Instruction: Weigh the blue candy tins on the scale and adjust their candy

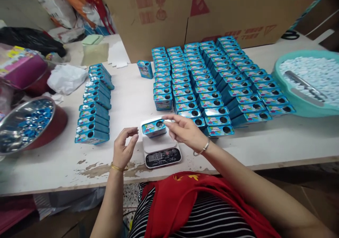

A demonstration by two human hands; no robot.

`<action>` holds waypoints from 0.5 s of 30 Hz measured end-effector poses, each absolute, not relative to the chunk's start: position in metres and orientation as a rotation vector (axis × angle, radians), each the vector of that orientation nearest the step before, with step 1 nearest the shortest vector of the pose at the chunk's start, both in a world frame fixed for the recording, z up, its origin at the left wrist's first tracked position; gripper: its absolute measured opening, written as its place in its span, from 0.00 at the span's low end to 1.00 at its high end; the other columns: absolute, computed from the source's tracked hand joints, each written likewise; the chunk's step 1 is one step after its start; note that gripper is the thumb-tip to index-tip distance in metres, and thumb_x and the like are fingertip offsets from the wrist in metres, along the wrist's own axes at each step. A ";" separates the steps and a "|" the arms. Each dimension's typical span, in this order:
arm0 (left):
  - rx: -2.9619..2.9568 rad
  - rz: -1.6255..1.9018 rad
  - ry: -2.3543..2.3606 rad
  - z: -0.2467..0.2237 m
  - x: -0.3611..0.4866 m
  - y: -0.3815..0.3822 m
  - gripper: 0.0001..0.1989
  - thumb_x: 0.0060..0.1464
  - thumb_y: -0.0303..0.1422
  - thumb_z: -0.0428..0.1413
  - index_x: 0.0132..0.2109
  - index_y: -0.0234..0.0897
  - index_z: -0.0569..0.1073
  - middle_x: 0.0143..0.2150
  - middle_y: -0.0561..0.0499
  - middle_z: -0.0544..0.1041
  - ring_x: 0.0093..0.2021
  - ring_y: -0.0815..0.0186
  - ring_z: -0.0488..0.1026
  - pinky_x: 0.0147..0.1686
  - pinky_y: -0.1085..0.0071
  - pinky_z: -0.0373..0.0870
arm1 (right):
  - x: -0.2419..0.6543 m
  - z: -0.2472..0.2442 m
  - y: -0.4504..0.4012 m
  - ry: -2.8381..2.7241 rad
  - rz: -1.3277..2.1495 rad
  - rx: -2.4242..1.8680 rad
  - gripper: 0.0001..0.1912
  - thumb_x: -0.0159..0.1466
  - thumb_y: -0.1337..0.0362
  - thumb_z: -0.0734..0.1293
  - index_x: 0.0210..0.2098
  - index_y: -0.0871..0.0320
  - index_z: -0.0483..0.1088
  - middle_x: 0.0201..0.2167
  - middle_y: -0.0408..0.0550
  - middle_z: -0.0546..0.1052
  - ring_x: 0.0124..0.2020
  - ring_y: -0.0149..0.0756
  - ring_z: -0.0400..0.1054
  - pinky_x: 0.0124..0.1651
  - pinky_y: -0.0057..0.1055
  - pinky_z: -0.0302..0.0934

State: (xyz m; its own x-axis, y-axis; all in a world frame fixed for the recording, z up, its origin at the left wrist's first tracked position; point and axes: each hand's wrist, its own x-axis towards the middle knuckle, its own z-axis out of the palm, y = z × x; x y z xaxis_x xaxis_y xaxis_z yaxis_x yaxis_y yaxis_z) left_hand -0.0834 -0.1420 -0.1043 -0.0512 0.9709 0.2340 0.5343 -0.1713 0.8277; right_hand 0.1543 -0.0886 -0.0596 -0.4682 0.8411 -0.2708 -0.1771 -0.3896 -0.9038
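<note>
A small blue tin (pixel 154 129) with a round hole in its lid stands on the white platform of a digital scale (pixel 162 157). Digits show on the scale's display. At the tin's right end is my right hand (pixel 185 131), index finger and thumb stretched toward the hole with a small gap between them; whether they touch the lid I cannot tell. My left hand (pixel 125 147) hovers left of the scale, fingers curved and thumb apart, holding nothing.
Rows of similar tins (pixel 198 72) fill the table's right half, before a large carton (pixel 169 15). White-topped tins (pixel 94 107) line the left. A metal bowl (pixel 57 119) holds blue pieces; a turquoise basin (pixel 280 66) holds white wrapped pieces and a scoop (pixel 304 86). One tin (pixel 144 69) stands apart.
</note>
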 end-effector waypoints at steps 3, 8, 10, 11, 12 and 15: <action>1.651 1.165 1.629 -0.111 -0.089 -0.145 0.14 0.58 0.41 0.53 0.46 0.38 0.72 0.43 0.46 0.74 0.42 0.64 0.73 0.44 0.67 0.71 | 0.177 -0.074 -0.109 -0.867 2.064 -1.022 0.16 0.61 0.57 0.66 0.44 0.61 0.66 0.19 0.39 0.67 0.15 0.20 0.49 0.17 0.21 0.38; 1.613 1.171 1.634 -0.118 -0.088 -0.142 0.13 0.58 0.40 0.52 0.46 0.38 0.72 0.42 0.47 0.74 0.43 0.65 0.73 0.45 0.68 0.70 | 0.213 -0.102 -0.146 -0.501 2.201 -1.096 0.19 0.55 0.63 0.71 0.43 0.61 0.65 0.32 0.45 0.71 0.23 0.23 0.61 0.22 0.20 0.52; 1.628 1.171 1.622 -0.118 -0.086 -0.140 0.13 0.59 0.39 0.52 0.46 0.38 0.72 0.42 0.48 0.74 0.43 0.65 0.73 0.44 0.68 0.70 | 0.220 -0.112 -0.157 -0.528 2.222 -1.107 0.19 0.57 0.60 0.71 0.44 0.61 0.64 0.30 0.44 0.71 0.21 0.22 0.59 0.20 0.19 0.50; 1.636 1.173 1.619 -0.118 -0.085 -0.139 0.13 0.59 0.39 0.51 0.46 0.38 0.72 0.42 0.48 0.74 0.42 0.65 0.73 0.44 0.68 0.70 | 0.221 -0.116 -0.161 -0.561 2.232 -1.106 0.20 0.58 0.58 0.70 0.45 0.61 0.64 0.28 0.44 0.71 0.19 0.21 0.57 0.19 0.19 0.47; 1.642 1.176 1.616 -0.117 -0.084 -0.138 0.13 0.59 0.40 0.51 0.46 0.38 0.72 0.42 0.48 0.74 0.42 0.65 0.73 0.44 0.68 0.70 | 0.222 -0.119 -0.163 -0.595 2.239 -1.107 0.21 0.58 0.55 0.69 0.44 0.61 0.63 0.26 0.43 0.70 0.17 0.21 0.55 0.17 0.19 0.44; 1.676 1.186 1.568 -0.115 -0.080 -0.135 0.15 0.59 0.41 0.52 0.48 0.38 0.71 0.43 0.47 0.73 0.43 0.65 0.72 0.44 0.67 0.70 | 0.219 -0.127 -0.166 -0.678 2.224 -1.168 0.24 0.56 0.48 0.70 0.40 0.61 0.63 0.21 0.41 0.69 0.14 0.21 0.51 0.15 0.19 0.38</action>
